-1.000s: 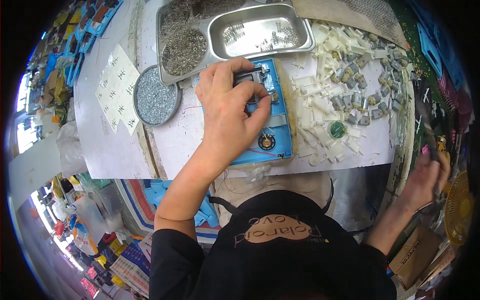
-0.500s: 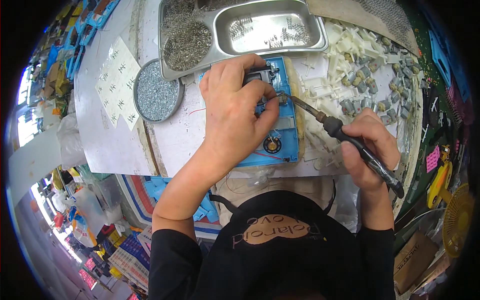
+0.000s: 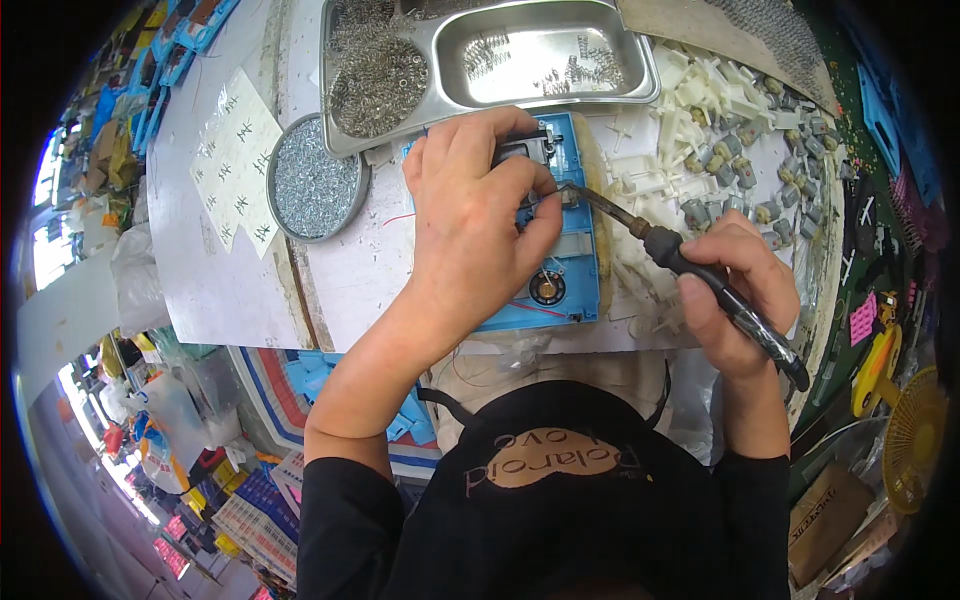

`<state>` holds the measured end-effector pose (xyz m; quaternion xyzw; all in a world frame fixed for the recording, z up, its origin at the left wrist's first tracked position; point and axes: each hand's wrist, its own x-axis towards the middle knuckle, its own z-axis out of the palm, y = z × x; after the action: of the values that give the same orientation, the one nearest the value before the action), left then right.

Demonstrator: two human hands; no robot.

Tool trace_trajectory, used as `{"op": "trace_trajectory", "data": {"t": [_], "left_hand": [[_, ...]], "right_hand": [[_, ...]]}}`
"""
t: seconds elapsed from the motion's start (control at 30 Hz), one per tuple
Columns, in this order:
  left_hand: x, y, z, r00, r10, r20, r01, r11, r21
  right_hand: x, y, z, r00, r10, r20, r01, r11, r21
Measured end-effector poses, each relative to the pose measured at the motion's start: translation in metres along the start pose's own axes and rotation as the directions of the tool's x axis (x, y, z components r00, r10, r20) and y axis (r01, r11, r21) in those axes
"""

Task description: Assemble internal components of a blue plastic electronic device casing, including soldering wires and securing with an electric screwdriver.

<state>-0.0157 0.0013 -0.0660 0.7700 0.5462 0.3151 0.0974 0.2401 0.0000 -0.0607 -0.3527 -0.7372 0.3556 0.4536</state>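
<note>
My right hand is closed around the black handle of a soldering iron. The iron's bent tip touches, or comes very close to, a small metal part in the blue plastic housing. Over that housing lies my left hand, thumb and index finger pinched together beside the tip; what they pinch is hidden. Its other fingers curl over the far part of the housing, near a black component. A small round speaker and a red wire show in the near part of the housing.
Behind is a steel tray with springs. A round dish of small screws stands left, beside a paper sheet. White plastic parts and small grey motors are heaped right. A yellow fan stands far right.
Both hands stay nearly in place, with the soldering iron's tip still at the same spot by my left fingertips. The whole view has shifted very slightly.
</note>
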Motion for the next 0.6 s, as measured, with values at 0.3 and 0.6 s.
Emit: {"op": "trace_trajectory", "data": {"t": [0.3, 0.6], "left_hand": [[0.0017, 0.0041, -0.0054, 1.000, -0.010, 0.029, 0.008, 0.999, 0.053], [0.0016, 0.0050, -0.0058, 0.999, -0.016, 0.034, 0.014, 0.998, 0.064]], "right_hand": [[-0.0039, -0.0018, -0.0089, 0.998, 0.056, -0.022, -0.055, 0.998, 0.043], [-0.0025, -0.0015, -0.0022, 0.999, 0.046, -0.010, -0.046, 0.999, 0.025]]}}
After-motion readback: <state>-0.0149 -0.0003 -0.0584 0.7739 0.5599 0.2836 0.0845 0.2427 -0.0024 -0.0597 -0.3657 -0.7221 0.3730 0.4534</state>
